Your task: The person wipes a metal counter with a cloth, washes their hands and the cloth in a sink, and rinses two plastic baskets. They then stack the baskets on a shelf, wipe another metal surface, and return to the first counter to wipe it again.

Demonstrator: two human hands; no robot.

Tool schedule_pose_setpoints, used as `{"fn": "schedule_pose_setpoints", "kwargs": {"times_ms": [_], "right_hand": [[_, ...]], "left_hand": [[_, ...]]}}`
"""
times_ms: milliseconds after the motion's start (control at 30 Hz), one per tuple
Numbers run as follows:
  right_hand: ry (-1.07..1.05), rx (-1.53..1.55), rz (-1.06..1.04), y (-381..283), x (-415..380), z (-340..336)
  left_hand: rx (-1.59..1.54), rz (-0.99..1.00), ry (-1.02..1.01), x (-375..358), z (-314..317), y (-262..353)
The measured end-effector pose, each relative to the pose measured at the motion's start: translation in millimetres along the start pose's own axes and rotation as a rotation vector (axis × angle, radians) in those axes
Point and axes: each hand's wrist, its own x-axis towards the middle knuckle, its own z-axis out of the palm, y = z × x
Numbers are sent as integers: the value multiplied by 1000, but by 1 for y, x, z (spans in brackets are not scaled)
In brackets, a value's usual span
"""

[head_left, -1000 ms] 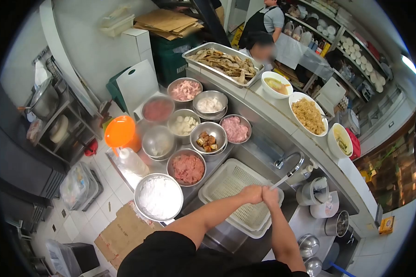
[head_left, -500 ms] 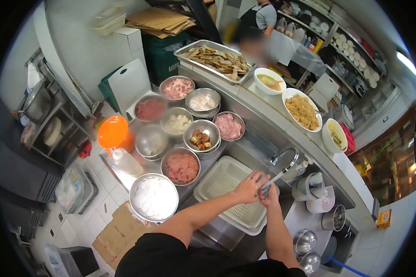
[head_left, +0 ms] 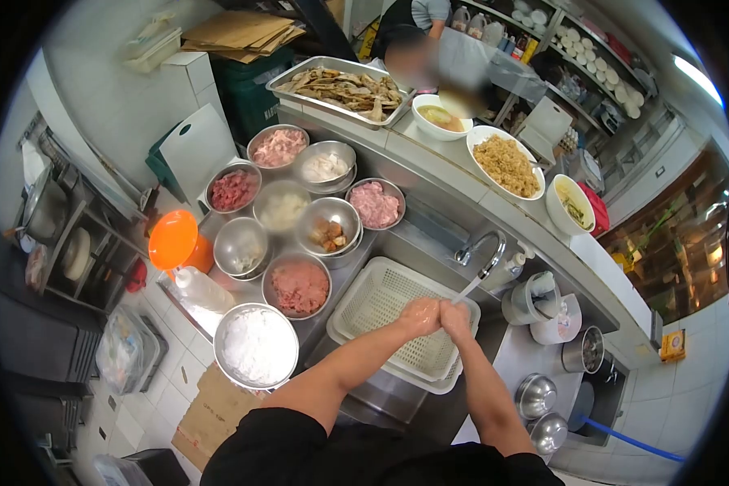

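Observation:
My left hand [head_left: 420,317] and my right hand [head_left: 455,318] are pressed together below the tap [head_left: 491,257], their wet fingers curled inward and mostly hidden from above. A stream of water runs down onto them. Nothing held shows between them. Directly beneath is a white perforated basket [head_left: 366,292], set in a pale outer tub over the steel sink [head_left: 381,395]. The basket's visible floor is bare, and my forearms cover part of its near side.
Left of the sink stand several steel bowls, including minced meat [head_left: 300,287] and white powder [head_left: 257,344]. An orange bucket [head_left: 175,240] is beyond. The raised ledge carries a food tray [head_left: 340,89] and a rice bowl [head_left: 506,164]. Plastic containers [head_left: 531,297] stand right. Another person [head_left: 429,14] is behind the ledge.
My hands have closed together; earlier the fingers of my left hand were spread beside my right under the water. The whole view has shifted slightly.

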Motion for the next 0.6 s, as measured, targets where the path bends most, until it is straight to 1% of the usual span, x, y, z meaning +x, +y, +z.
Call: {"fn": "schedule_pose_setpoints", "kwargs": {"times_ms": [33, 67, 100, 133, 167, 200, 233, 267, 300, 333, 367, 433, 500, 567, 600], "right_hand": [[37, -183, -124, -4, -1, -5], [37, -184, -124, -6, -2, -9], [8, -260, -231, -8, -3, -13], [-21, -335, -337, -11, -5, -16], [-21, -334, -336, -14, -5, -20], [-44, -344, -404, -17, -5, -25], [-67, -352, -470, -23, -5, -29], [-64, -350, -467, -34, -9, -36], [-111, -380, -502, -45, -14, -44], [-158, -409, -535, -53, -15, -47], [-154, -407, -521, -55, -12, -47], [-268, -330, -440, -52, -9, -47], [-257, -341, -398, -41, -3, -39], [-245, -354, -371, -37, -7, -30], [-327, -82, -140, -38, -10, -24]], "left_hand": [[-73, -36, -2, 4, 10, -3], [-146, -71, -3, 8, 19, -6], [-147, -71, -3, 12, 29, -9], [-214, -44, 47, 13, 33, -10], [-281, -16, 97, 13, 38, -10], [-280, -15, 95, 14, 44, -9], [-614, -94, 54, 10, 42, -4], [-948, -177, 10, 7, 41, 0], [-947, -177, 3, 6, 39, 1], [-1052, -276, -122, 4, 35, 0], [-1152, -377, -256, 4, 35, -2], [-1145, -374, -334, 7, 35, -12], [-1138, -362, -419, 7, 26, -9], [-1076, -206, -109, -2, -1, 6], [-1071, -197, -122, 0, 4, 0]]}}
